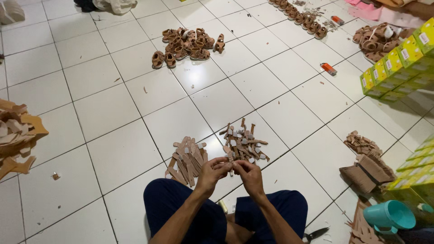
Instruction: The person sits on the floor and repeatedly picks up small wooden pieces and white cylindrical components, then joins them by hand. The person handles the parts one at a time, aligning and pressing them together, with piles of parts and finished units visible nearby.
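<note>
Here the person sits cross-legged on the white tiled floor (113, 117), both hands raised together just above the knees. The left hand (211, 174) and the right hand (249, 175) are each pinched shut on the same small tan strap piece (231, 163), fingertips nearly touching over it; what exactly they do to it is too small to tell. Just beyond the hands lie two heaps: a neater pile of straps (187, 159) to the left and a looser pile with pale tabs (243, 142) straight ahead. To do this step well, the grip should probably sit close to the strap's end, so that the thin piece does not flex or twist between the fingers, and the work is best kept low over the piles, so that a dropped piece lands among its kind. Keeping finished and unfinished pieces in separate heaps looks sensible, since they are alike in colour. Farther off lie a cluster of small brown sandals (187, 45), green boxes (398, 63), a teal cup (389, 216) and scissors (314, 234) by the right knee.
</note>
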Motion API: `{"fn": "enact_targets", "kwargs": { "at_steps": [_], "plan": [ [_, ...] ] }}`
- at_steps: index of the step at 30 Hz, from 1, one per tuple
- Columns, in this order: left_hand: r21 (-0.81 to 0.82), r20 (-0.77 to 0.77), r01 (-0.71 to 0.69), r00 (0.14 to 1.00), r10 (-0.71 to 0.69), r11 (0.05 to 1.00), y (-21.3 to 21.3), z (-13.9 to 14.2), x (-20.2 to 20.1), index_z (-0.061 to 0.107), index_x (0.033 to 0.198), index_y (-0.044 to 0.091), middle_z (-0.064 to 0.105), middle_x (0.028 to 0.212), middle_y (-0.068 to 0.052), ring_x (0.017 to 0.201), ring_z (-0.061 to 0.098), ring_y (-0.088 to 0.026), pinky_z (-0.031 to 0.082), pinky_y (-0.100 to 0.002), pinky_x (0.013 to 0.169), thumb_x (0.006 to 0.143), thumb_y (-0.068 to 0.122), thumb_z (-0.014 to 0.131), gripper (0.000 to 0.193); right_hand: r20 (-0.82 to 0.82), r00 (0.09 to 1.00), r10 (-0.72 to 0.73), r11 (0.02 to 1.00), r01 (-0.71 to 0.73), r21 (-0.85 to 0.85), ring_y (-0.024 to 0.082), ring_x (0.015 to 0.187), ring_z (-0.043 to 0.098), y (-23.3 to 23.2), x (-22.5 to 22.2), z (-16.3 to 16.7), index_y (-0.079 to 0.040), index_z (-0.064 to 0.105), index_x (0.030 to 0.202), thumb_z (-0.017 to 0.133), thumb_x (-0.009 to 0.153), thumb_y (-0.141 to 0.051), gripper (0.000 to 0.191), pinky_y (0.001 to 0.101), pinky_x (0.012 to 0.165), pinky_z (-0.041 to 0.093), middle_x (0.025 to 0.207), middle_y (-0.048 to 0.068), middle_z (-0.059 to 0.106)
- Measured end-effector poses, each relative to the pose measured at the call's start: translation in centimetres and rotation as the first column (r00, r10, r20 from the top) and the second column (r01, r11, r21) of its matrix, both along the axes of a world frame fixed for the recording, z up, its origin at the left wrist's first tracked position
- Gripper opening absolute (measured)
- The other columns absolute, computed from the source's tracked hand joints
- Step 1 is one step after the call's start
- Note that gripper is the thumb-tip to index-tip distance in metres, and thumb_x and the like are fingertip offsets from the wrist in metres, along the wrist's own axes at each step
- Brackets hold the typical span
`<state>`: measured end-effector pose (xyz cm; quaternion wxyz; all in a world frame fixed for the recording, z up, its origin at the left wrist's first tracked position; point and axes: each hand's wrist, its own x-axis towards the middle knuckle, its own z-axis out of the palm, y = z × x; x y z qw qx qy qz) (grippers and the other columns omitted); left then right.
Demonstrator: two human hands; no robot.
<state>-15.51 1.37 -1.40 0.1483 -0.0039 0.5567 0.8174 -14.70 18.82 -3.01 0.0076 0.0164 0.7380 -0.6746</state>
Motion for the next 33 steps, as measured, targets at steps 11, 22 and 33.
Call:
{"fn": "enact_targets", "kwargs": {
  "at_steps": [11,22,33],
  "plan": [
    [-0.023,-0.032,-0.244,0.969,0.243,0.969,1.2,0.2,1.1,0.075,0.118,-0.004,0.077,0.102,-0.011,0.093,0.071,-0.016,0.059,-0.029,0.085,0.091,0.018,0.076,0.034,-0.020,0.999,0.038,0.996,-0.039,-0.084,0.012,0.087,0.071,-0.9,0.3,1.2,0.000,0.078,0.111,0.073,0.092,-0.023,0.030,0.0260,0.076,0.056,0.095,0.006,0.079],
    [-0.356,-0.104,-0.129,0.990,0.098,0.926,0.0,0.9,1.9,0.076,0.114,0.000,0.079,0.094,-0.008,0.086,0.074,-0.011,0.060,-0.026,0.079,0.090,0.023,0.076,0.033,0.008,0.987,0.161,0.977,-0.161,0.141,0.008,0.072,0.064,0.7,-0.2,1.7,0.000,0.076,0.101,0.071,0.095,-0.020,0.022,0.0238,0.064,0.052,0.082,0.002,0.074],
    [-0.452,-0.125,-0.060,0.992,0.003,0.890,-1.2,1.8,1.2,0.080,0.102,0.002,0.078,0.084,-0.007,0.077,0.073,-0.013,0.059,-0.028,0.072,0.088,0.030,0.078,0.031,0.013,0.993,0.114,0.975,-0.114,0.189,0.009,0.069,0.061,-0.1,-0.1,2.2,-0.001,0.076,0.102,0.068,0.097,-0.024,0.025,0.0251,0.061,0.050,0.078,0.003,0.072]
  ]
}}
